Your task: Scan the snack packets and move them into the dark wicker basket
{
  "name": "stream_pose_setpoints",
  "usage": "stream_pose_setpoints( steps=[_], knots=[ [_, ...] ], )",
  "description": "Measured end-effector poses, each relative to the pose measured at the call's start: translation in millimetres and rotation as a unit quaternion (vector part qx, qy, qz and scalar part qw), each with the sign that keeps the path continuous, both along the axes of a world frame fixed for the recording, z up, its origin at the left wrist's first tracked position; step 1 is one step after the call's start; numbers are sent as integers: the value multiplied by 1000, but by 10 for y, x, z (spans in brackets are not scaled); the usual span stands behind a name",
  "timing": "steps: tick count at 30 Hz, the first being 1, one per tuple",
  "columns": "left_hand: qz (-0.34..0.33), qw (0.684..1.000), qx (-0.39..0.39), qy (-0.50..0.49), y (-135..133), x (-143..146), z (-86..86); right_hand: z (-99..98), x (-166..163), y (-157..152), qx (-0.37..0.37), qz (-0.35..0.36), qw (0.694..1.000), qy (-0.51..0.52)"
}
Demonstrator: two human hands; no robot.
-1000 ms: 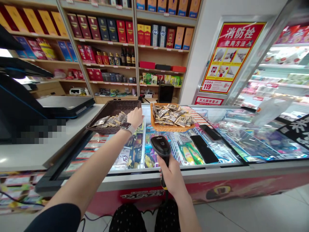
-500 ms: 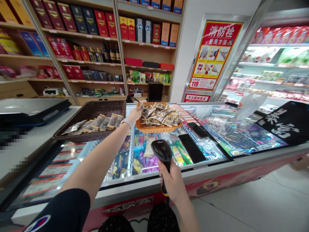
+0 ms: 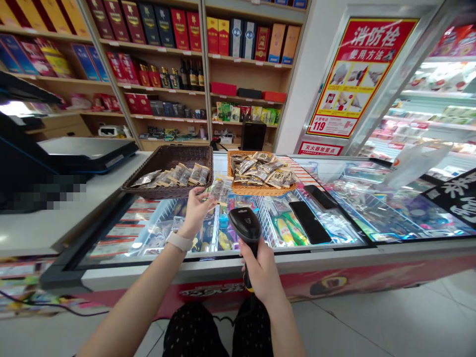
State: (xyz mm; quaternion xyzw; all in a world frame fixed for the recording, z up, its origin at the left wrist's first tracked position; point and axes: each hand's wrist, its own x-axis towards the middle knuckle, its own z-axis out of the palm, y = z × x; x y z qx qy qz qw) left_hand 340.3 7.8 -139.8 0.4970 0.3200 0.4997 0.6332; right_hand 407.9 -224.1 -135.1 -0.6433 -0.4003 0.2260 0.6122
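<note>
Here's the left hand point(image 3: 195, 212), fingertips pinching one small snack packet point(image 3: 219, 190) by its near end, up over the freezer point(image 3: 320, 260), a pale strap point(image 3: 180, 241) round the wrist. And the right hand point(image 3: 262, 270), wrapped firmly around the handle of a black scanner point(image 3: 245, 225), its head up near the packet, a little to the right and closer in! Just beyond the left hand sits the dark basket point(image 3: 167, 156), more packets point(image 3: 180, 174) along its near side. Past the right hand, the orange basket point(image 3: 260, 190), piled with packets too, right beside the pinched one. Out to the right hand's right, two phones point(image 3: 309, 222) lie flat on the freezer glass.
</note>
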Motion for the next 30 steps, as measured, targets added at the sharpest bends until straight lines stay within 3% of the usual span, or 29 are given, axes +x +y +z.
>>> stream_pose_setpoints(
  steps=[5, 8, 16, 30],
  knots=[
    [-63, 997, -30, 24, -73, -130, -214, -70, -129, 40, -27, -1, 999, -22],
    [-59, 997, -50, 26, -62, -159, -268, -116, -178, 104, -52, 2, 998, -41],
    [-121, 990, -69, 6, -140, -227, -231, -190, -265, 287, -65, -18, 995, -66],
    [-121, 991, -56, 8, -184, -242, -153, -180, -241, 289, -76, -14, 994, -80]
  ],
)
